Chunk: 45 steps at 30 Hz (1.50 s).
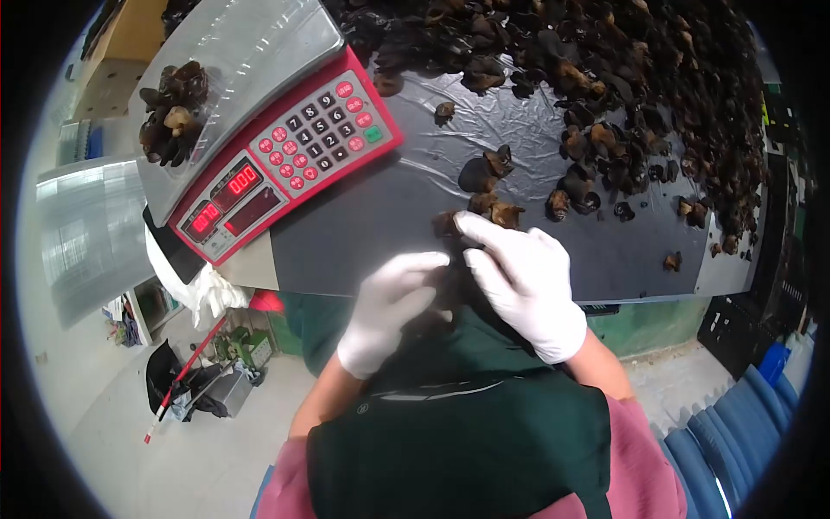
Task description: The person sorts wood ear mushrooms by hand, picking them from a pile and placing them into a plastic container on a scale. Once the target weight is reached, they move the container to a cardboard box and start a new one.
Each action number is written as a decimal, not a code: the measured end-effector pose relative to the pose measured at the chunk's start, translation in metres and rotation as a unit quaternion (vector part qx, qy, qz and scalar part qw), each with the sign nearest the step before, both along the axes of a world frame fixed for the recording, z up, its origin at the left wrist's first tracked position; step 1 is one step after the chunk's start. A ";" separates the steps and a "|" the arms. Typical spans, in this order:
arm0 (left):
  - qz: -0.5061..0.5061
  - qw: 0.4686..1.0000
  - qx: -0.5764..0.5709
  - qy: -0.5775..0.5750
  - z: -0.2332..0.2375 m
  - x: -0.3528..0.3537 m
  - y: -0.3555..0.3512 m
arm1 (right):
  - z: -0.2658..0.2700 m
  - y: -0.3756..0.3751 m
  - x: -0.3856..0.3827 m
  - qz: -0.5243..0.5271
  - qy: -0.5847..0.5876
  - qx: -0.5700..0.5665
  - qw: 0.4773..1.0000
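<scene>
White-gloved, the right hand (532, 281) reaches over the near edge of the counter (346, 229), its index fingertip meeting a dark brown, curled fungus piece (444, 225), which lies just beyond and slightly to the left of that fingertip. Its fingers are bent and the thumb stands apart below the index; whether they pinch the piece or only touch it, I cannot tell. Facing it across a narrow gap is the left hand (386, 307), also gloved, blurred, with half-curled fingers pointing toward the right thumb; its grip cannot be made out, and the dark patch between the two hands is too smeared to read. Just beyond the right hand's knuckles, near the touched piece, sit two brown pieces (505, 214), with a darker cluster (486, 170) a little farther out. Well beyond and to the right spreads a large heap of similar pieces (622, 73), thinning into scattered ones toward the hands. On the left stands a red scale (380, 130) with lit red digits, its metal pan (259, 43) bearing a small bunch of pieces (175, 108), well apart from both hands. White cloth (206, 297) hangs below the scale.
</scene>
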<state>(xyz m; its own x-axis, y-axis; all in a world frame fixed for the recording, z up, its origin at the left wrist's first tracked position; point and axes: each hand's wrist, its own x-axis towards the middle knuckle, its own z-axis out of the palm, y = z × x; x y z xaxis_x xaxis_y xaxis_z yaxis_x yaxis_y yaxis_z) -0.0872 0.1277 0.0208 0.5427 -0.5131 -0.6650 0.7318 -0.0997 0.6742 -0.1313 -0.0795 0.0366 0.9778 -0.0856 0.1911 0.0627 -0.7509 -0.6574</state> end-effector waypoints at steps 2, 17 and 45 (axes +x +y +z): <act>-0.022 0.998 -0.036 0.053 0.010 0.005 0.001 | -0.003 0.012 0.008 0.040 0.077 -0.142 0.986; -0.083 0.986 -0.054 0.136 0.019 0.021 -0.011 | 0.009 -0.022 -0.011 -0.065 0.033 -0.059 0.996; -0.017 0.995 -0.045 0.084 0.024 0.017 -0.033 | -0.001 -0.045 0.025 -0.057 -0.032 -0.116 0.991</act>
